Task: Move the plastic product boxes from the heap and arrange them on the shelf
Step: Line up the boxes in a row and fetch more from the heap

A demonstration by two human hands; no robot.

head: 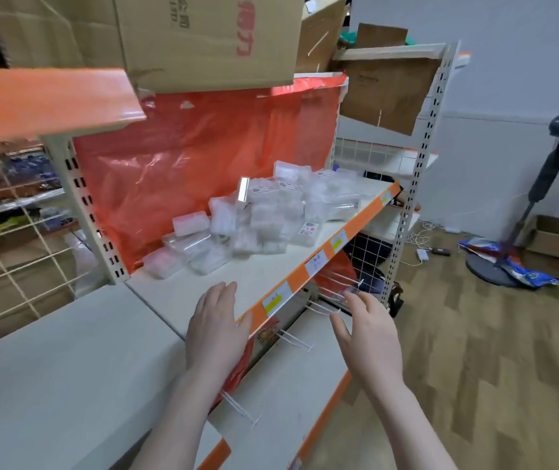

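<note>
The heap of clear plastic product boxes (pixel 264 215) lies on the white shelf (pixel 237 283), spread from its middle toward the far right end and backed by a sheet of orange plastic film (pixel 203 154); some boxes lie flat, others lean on their neighbours, and a few carry small printed labels; one box (pixel 191 223) sits on top of others at the near left of the heap, lid up; the near part of the shelf in front of the heap is bare white board.

The left hand (pixel 218 327) reaches forward over the shelf's front corner, palm down, its fingers (pixel 224 293) straight and close together, holding nothing; whether it rests on the edge or hangs just above it I cannot tell; the right hand (pixel 364 330) is raised beside the shelf's orange front edge (pixel 319 266), fingers loosely extended and slightly apart, thumb out to the left, also holding nothing; both hands are well short of the heap.

Paper price tags sit along the orange edge; below it white wire hooks (pixel 325 300) jut forward from the rack; a cardboard carton (pixel 203 35) stands on the shelf above; to the right, on the wood-pattern floor (pixel 475 368), stands a pedestal fan (pixel 542 184).
</note>
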